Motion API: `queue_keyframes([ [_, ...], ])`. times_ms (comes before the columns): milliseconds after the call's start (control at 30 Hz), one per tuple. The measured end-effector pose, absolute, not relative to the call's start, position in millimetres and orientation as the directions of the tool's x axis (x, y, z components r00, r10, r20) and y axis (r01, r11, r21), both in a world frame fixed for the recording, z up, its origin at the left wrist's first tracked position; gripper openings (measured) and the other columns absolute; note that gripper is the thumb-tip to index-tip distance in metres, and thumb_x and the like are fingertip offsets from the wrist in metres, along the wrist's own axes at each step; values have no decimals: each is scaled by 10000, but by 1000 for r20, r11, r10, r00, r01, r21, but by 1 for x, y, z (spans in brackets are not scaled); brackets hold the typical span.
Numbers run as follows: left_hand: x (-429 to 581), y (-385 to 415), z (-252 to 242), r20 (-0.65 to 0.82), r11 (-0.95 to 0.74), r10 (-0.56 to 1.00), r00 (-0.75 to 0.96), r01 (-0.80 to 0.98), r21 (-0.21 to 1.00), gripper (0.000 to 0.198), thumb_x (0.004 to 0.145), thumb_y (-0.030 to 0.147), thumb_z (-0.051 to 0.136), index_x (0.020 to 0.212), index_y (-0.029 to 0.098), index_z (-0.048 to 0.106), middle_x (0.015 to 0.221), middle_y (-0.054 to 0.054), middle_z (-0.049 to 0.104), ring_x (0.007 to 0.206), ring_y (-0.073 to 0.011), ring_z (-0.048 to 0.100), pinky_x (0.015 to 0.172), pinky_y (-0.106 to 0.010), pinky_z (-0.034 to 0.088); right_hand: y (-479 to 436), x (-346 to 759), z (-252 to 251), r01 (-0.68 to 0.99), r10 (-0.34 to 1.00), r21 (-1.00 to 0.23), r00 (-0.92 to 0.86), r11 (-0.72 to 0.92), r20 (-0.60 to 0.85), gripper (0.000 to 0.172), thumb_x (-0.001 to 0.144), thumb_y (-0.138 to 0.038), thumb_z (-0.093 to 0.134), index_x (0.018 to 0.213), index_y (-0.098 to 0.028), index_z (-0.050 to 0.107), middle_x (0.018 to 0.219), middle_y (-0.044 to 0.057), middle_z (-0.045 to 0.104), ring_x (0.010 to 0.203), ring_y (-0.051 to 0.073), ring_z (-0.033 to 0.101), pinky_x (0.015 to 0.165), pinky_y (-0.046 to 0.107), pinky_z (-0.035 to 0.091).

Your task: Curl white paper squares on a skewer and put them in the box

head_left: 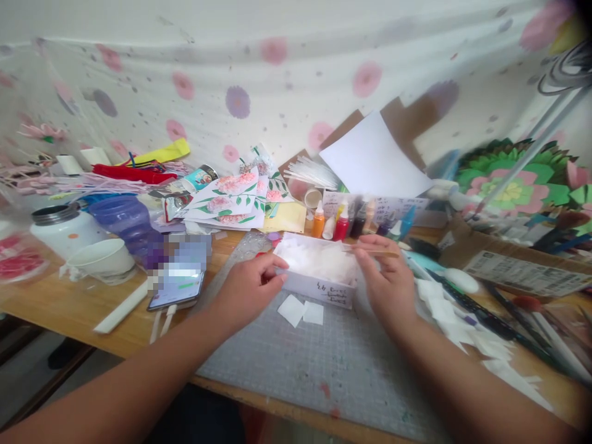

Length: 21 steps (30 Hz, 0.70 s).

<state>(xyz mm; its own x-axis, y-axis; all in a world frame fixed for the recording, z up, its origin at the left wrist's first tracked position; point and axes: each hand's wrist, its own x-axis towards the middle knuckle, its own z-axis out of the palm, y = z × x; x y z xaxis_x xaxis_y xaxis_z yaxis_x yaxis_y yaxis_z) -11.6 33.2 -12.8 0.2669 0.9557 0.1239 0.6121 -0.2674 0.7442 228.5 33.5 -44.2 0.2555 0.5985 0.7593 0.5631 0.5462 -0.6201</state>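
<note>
A small white box (319,285) filled with white tissue-like paper (319,258) stands on the grey cutting mat (324,364). My left hand (247,288) grips the box's left end with thumb and fingers. My right hand (386,280) rests at the box's right side and pinches a thin wooden stick (370,248) that lies across the box top. Two small white paper squares (300,310) lie on the mat just in front of the box.
Small dye bottles (340,223) stand behind the box. A phone (178,290), a white bowl (99,258), a purple container (127,223) and a white jar (62,229) sit at left. Flower cards (231,200), paper scraps (462,320), pens and a cardboard box (518,268) crowd the back and right.
</note>
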Motion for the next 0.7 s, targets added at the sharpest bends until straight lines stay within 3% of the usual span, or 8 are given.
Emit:
queue_keyframes([
  [100, -12, 31, -14, 62, -400, 894, 445, 726, 560, 142, 815, 298, 591, 821, 192, 686, 782, -18, 660, 709, -184, 589, 647, -283, 400, 18, 221, -38, 552, 544, -533, 164, 641, 823, 120, 877, -206, 612, 902, -221, 729, 930, 67, 671, 916, 209, 650, 820, 416, 550],
  [200, -10, 31, -19, -9, -496, 838, 546, 768, 405, 238, 774, 316, 661, 975, 190, 689, 1011, -84, 662, 941, -267, 604, 791, -352, 440, -1, 211, -32, 521, 494, -385, -85, 762, 865, 177, 865, -130, 612, 963, -233, 718, 902, 63, 676, 834, 187, 665, 711, 337, 570],
  [267, -7, 31, -23, -36, -511, 826, 563, 773, 375, 297, 755, 330, 685, 1010, 179, 681, 1054, -108, 643, 987, -298, 594, 821, -381, 448, -11, 204, -30, 471, 476, -325, -246, 820, 844, 191, 871, -124, 600, 993, -216, 714, 898, 75, 686, 812, 184, 672, 691, 315, 582],
  [367, -2, 30, -29, -45, -514, 820, 570, 769, 379, 220, 755, 292, 676, 939, 173, 678, 1002, -100, 632, 951, -291, 594, 788, -373, 459, -18, 199, -30, 403, 422, -270, -359, 875, 832, 177, 873, -113, 593, 998, -170, 704, 887, 96, 697, 817, 187, 688, 675, 286, 592],
  [467, 1, 28, -30, -41, -515, 814, 580, 751, 414, 79, 767, 220, 639, 824, 174, 669, 933, -81, 624, 908, -264, 593, 761, -348, 450, -15, 200, -33, 399, 425, -275, -359, 875, 831, 174, 869, -108, 603, 997, -174, 700, 895, 93, 703, 799, 177, 700, 647, 259, 596],
  [533, 1, 27, -27, -26, -501, 817, 575, 732, 462, 17, 752, 189, 635, 753, 173, 637, 884, -62, 620, 840, -228, 589, 724, -322, 442, -13, 202, -35, 417, 468, -320, -323, 851, 823, 176, 870, -121, 611, 995, -201, 706, 897, 81, 706, 771, 173, 702, 627, 261, 598],
  [700, -6, 21, -13, 43, -393, 863, 503, 616, 682, 162, 869, 263, 516, 729, 195, 469, 737, 6, 579, 682, -140, 566, 612, -248, 424, -12, 203, -35, 359, 580, -497, -177, 790, 795, 218, 874, -114, 603, 984, -259, 722, 851, 49, 732, 783, 200, 694, 644, 322, 601],
])
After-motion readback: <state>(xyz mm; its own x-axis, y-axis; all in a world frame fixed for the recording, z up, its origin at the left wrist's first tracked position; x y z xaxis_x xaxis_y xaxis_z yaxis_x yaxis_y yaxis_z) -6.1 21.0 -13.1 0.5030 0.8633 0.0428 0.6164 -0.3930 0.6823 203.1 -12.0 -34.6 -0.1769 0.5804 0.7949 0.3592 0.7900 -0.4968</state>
